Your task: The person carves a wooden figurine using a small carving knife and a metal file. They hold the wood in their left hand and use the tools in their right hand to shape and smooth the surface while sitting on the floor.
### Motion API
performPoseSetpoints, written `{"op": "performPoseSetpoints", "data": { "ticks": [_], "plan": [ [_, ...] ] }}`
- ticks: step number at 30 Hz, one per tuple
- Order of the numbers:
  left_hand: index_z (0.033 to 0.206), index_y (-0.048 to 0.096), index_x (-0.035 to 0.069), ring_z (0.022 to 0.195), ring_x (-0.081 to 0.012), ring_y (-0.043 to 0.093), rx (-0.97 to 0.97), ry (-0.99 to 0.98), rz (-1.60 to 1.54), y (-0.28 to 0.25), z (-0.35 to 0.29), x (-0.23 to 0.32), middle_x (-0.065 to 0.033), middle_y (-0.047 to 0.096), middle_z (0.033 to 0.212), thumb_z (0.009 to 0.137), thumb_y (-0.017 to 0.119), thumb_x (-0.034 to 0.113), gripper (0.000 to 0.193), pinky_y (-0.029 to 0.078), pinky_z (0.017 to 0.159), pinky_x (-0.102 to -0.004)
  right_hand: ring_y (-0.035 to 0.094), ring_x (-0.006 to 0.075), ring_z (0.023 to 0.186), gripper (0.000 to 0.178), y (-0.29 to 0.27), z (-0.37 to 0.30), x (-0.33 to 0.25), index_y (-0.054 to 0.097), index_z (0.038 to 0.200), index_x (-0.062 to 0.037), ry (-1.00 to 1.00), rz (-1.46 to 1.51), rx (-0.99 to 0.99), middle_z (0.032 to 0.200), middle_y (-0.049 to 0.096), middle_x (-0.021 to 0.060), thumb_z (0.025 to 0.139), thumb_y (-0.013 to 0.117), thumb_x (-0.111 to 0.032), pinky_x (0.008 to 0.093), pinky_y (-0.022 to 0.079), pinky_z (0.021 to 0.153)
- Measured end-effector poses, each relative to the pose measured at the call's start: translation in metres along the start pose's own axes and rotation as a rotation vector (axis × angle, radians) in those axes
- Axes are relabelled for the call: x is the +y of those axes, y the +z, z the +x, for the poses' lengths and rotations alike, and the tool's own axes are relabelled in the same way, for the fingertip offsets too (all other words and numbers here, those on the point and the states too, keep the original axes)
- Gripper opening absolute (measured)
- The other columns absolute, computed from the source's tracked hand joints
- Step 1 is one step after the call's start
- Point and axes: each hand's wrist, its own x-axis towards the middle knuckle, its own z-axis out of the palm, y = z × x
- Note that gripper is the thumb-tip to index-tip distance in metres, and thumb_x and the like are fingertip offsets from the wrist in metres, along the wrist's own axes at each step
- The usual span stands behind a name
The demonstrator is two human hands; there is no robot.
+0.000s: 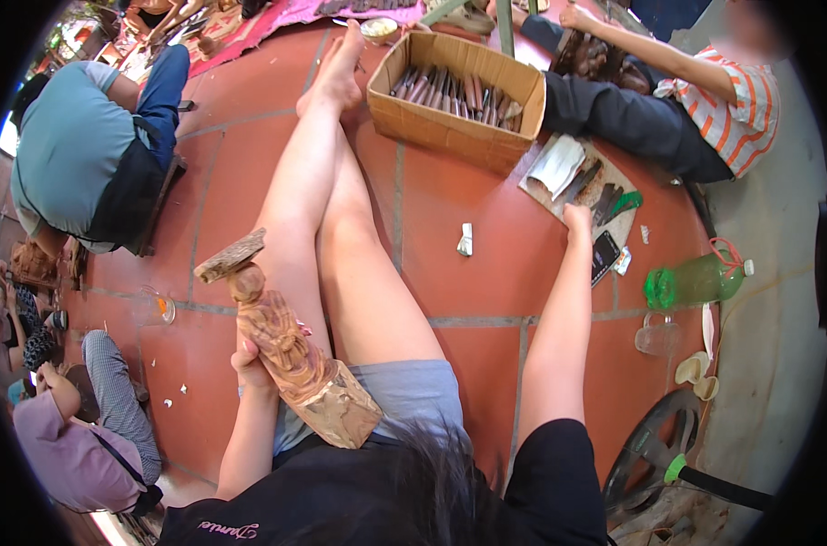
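Observation:
My left hand [250, 364] is wrapped round a carved wooden figurine [291, 350], which tilts over my thighs. The figurine has a rounded head, folded robe-like carving and a rough block base. A rough, flat piece of wood [230, 256] sits across its head; whether it is joined on, I cannot tell. My right arm stretches forward to a board [545, 198] on the floor. There my right hand [576, 217] is closed at the board's near edge, beside dark flat pieces [605, 202] and a green-bristled brush [626, 203]. What its fingers hold is hidden.
A cardboard box [450, 136] of wood-handled carving tools stands ahead. A phone [605, 257] lies by the board. Farther right are a green bottle [695, 280], a glass mug [657, 334] and a fan [655, 450]. Another glass [154, 307] stands left. Several people sit around.

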Motion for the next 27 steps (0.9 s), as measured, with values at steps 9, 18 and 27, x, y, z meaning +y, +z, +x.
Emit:
{"op": "performPoseSetpoints", "data": {
  "ticks": [9,18,27],
  "plan": [
    [0.123,0.039,0.001,0.084,-0.0328,0.062,0.022,-0.022,-0.103,-0.01,-0.011,0.011,-0.0182,0.058,0.093,0.072,0.067,0.045,0.073,0.053,0.073,-0.0421,0.053,0.0032,0.065,0.011,-0.063,-0.131,0.011,0.06,0.088,-0.0166,0.197,1.066,-0.778,0.081,0.062,-0.0075,0.091,0.057,-0.027,0.0242,0.038,0.053],
    [0.124,0.042,0.0,0.085,-0.031,0.062,-0.057,0.035,-0.232,-0.022,-0.015,0.003,-0.017,0.058,0.102,0.074,0.066,0.038,0.067,0.054,0.075,-0.0414,0.058,0.014,0.075,0.011,-0.132,-0.329,-0.03,0.055,0.085,-0.0021,-0.523,1.208,-0.745,0.084,0.063,0.0088,0.084,0.065,-0.004,0.0254,0.046,0.069],
    [0.12,0.049,0.003,0.089,-0.0227,0.061,-0.144,0.082,-0.322,-0.03,-0.032,0.033,-0.0125,0.06,0.099,0.08,0.06,0.024,0.047,0.051,0.081,-0.0379,0.059,0.0132,0.077,0.021,-0.167,-0.471,-0.092,0.05,0.084,-0.0012,-0.73,1.007,-0.902,0.08,0.061,0.008,0.074,0.066,0.008,0.0258,0.047,0.07]
  ]
}}
